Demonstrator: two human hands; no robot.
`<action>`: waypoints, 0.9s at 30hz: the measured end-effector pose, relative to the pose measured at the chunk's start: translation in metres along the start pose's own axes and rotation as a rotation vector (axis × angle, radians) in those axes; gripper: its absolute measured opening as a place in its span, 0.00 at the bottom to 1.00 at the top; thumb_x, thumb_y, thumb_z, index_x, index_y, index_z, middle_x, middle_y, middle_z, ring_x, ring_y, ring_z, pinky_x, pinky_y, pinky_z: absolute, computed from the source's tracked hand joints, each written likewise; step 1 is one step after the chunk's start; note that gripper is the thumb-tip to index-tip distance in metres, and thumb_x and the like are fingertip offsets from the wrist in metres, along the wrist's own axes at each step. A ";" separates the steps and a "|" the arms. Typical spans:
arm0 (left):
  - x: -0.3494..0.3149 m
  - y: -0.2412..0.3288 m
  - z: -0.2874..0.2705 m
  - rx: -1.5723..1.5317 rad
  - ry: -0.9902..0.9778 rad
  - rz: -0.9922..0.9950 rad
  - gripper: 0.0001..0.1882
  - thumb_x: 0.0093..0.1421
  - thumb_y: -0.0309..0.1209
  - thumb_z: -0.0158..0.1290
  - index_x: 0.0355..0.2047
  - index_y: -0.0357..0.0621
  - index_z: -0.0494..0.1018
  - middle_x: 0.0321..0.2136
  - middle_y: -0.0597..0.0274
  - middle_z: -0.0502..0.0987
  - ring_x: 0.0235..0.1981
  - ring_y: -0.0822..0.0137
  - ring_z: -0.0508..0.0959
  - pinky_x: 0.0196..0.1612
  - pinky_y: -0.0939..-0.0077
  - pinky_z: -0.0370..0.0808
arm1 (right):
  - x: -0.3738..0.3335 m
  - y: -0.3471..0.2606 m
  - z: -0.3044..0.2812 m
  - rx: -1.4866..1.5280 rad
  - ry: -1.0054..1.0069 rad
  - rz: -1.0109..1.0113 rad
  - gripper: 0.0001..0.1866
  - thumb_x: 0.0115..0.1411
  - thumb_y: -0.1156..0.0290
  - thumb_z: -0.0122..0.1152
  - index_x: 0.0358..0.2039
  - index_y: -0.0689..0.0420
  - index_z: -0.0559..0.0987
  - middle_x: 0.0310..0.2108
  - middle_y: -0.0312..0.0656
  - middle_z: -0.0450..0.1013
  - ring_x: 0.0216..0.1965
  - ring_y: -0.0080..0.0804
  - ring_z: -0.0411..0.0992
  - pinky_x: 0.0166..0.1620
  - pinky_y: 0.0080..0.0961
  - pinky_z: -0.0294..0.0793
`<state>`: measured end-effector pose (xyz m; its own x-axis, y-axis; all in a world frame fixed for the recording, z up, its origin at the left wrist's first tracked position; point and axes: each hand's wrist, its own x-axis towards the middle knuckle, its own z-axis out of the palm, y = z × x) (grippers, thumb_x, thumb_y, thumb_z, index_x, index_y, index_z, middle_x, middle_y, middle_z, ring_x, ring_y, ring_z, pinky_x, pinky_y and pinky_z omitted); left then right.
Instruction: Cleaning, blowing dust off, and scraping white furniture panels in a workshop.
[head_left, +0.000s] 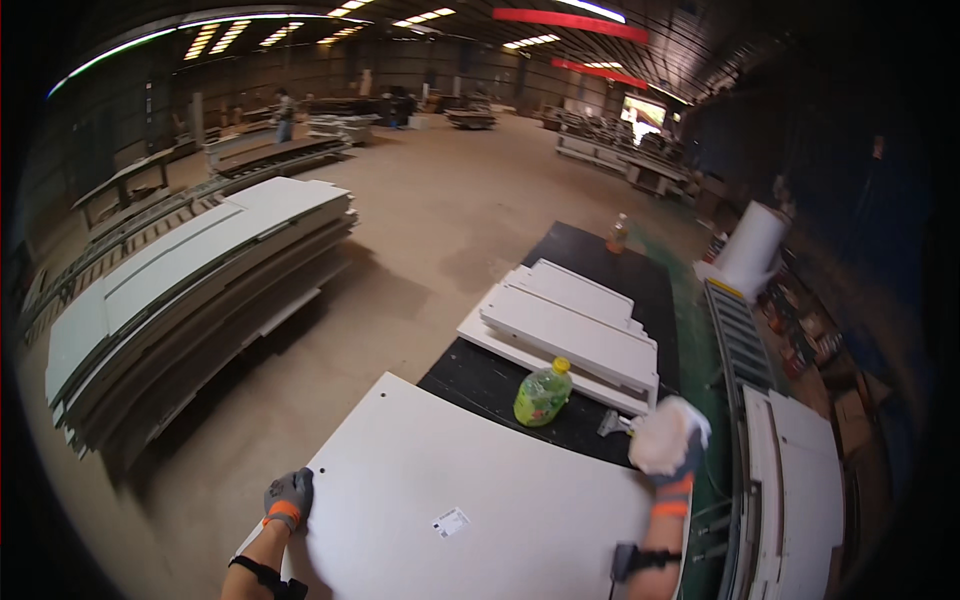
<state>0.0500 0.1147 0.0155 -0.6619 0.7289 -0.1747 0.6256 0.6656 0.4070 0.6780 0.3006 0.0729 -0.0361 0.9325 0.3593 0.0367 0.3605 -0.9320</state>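
A large white panel (400, 480) with small dark holes and a printed label (451, 522) lies in front of me. My left hand (289, 494), in a grey and orange glove, is closed round the panel's left edge. Over the panel's far right corner, my right hand (686, 455) grips a white cloth (668, 436), which hides most of the fingers. Beside the cloth a scraper (614, 424) lies on the black tabletop (470, 375). Left of it stands a green bottle (543, 392) with a yellow cap.
Stacked white boards (570, 320) lie farther along the table, with a small bottle (618, 234) beyond. A tall stack of panels (190, 270) stands to the left. On the right are a roller conveyor (742, 335), more white panels (800, 480) and a white roll (753, 245). A person (285, 117) stands far off.
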 end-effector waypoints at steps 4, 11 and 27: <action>0.009 -0.020 0.004 0.044 0.065 -0.078 0.28 0.64 0.53 0.37 0.39 0.45 0.79 0.40 0.48 0.79 0.45 0.46 0.77 0.50 0.58 0.71 | 0.114 -0.054 0.145 0.227 0.624 0.146 0.32 0.62 0.53 0.58 0.62 0.56 0.64 0.55 0.50 0.68 0.54 0.41 0.68 0.58 0.34 0.66; 0.014 -0.015 0.008 0.018 0.070 -0.022 0.29 0.63 0.54 0.38 0.38 0.45 0.79 0.38 0.47 0.79 0.43 0.46 0.78 0.48 0.57 0.72 | 0.132 -0.007 0.220 -1.262 -0.062 -0.349 0.37 0.43 0.60 0.67 0.58 0.43 0.70 0.65 0.46 0.56 0.64 0.48 0.56 0.63 0.43 0.57; 0.002 -0.021 -0.003 -0.021 0.033 -0.059 0.29 0.63 0.52 0.37 0.38 0.41 0.79 0.39 0.44 0.79 0.45 0.44 0.77 0.50 0.56 0.71 | -0.094 -0.064 0.051 -0.953 0.194 0.176 0.42 0.50 0.59 0.67 0.62 0.63 0.62 0.63 0.56 0.59 0.65 0.52 0.56 0.67 0.35 0.54</action>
<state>0.0340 0.1020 0.0093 -0.7109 0.6827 -0.1689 0.5767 0.7034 0.4156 0.6285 0.1889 0.0965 0.2082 0.9308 0.3005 0.8176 0.0030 -0.5758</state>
